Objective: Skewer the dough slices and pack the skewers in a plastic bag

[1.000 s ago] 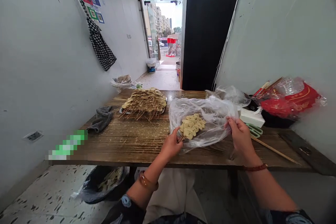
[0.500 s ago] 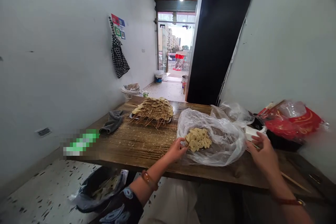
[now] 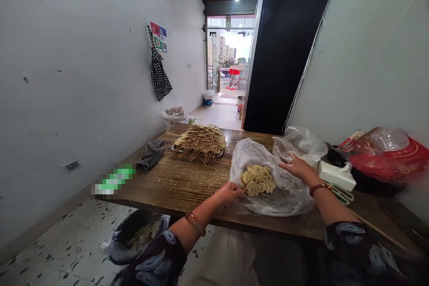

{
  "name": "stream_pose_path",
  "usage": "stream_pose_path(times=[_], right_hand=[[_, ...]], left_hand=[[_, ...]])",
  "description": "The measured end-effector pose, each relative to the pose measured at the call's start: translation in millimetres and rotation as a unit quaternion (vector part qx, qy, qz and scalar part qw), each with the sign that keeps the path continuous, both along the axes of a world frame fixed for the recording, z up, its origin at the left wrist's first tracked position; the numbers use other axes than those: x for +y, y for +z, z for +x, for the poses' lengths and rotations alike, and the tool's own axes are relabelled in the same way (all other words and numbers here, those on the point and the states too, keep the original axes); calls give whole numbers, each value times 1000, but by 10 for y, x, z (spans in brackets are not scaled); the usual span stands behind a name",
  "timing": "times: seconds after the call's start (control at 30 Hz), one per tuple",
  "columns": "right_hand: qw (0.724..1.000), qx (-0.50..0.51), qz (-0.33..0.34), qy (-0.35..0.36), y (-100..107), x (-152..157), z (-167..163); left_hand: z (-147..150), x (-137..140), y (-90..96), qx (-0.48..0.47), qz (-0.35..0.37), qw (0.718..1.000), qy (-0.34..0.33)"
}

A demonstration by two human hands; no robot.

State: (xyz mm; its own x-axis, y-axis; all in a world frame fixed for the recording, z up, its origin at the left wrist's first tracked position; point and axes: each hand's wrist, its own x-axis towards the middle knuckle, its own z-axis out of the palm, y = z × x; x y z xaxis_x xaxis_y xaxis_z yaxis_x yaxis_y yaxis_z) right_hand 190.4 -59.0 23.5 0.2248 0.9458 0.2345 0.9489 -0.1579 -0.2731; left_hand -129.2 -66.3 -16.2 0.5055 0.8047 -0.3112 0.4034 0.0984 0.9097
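Note:
My left hand (image 3: 232,193) is closed at the left edge of a clear plastic bag (image 3: 295,201), gripping thin sticks that lead to a bunch of pale, round, flat slices (image 3: 257,181). The slices lie on the bag, and most of the sticks are hidden by my fingers. My right hand (image 3: 297,167) is over the right part of the bag with its fingers stretched and apart, and I see nothing in it. Whether its fingertips touch the plastic I cannot tell. Further back on the table, similar skewered slices (image 3: 203,138) are heaped on a tray.
A grey cloth (image 3: 149,154) lies left on the wooden table (image 3: 167,187). At the right are a white box (image 3: 337,175), green-handled scissors (image 3: 342,194) and a red plastic package (image 3: 390,158). Below the table's left edge stands a lined bin (image 3: 129,239).
My right hand has moved left from beside the white box to above the plastic bag. My left hand keeps its grip at the slices. The view has shifted slightly.

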Motion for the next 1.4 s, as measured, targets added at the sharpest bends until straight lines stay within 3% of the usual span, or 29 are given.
stream_pose_path(times=[0.1, 0.2, 0.4, 0.5, 0.63, 0.77, 0.87, 0.93, 0.97, 1.0, 1.07, 1.17, 1.23, 1.4], right_hand=[[999, 7, -37, -10, -64, -87, -45], [999, 0, -30, -33, -25, -195, -91], [981, -17, 111, -159, 459, -314, 1], [972, -5, 154, -178, 626, -356, 23], [980, 3, 143, -139, 605, -403, -53], [992, -15, 105, -75, 578, -469, -174], [983, -67, 171, -23, 606, -590, -383], [972, -46, 227, 35, 547, -705, -632], [972, 3, 225, 70, 474, -766, -783], [974, 61, 188, 112, 370, -824, -942], [958, 193, 53, 207, 96, -916, -1249], [904, 388, -35, 175, -318, -962, -1577], [886, 435, -51, 152, -495, -945, -1684], [852, 504, -74, 120, -614, -886, -1759]], left_hand=[[-22, -9, 41, -8, -19, 1000, -7], [-109, -20, 64, -23, -12, 1000, 0], [-451, 1, 139, -76, 71, 993, 49], [-523, -23, 166, -105, 89, 988, 77], [-467, -117, 144, -132, -13, 985, 108], [-346, -190, 81, -192, -133, 963, 135], [-253, -235, 49, -216, -166, 952, 140], [-187, -287, 47, -230, -178, 946, 146], [-150, -322, 51, -238, -184, 942, 149], [-109, -362, 56, -248, -191, 938, 150], [-20, -452, 63, -270, -203, 930, 147], [101, -584, 35, -292, -213, 924, 127], [149, -652, -12, -283, -190, 932, 122], [188, -725, -124, -241, -87, 961, 101]])
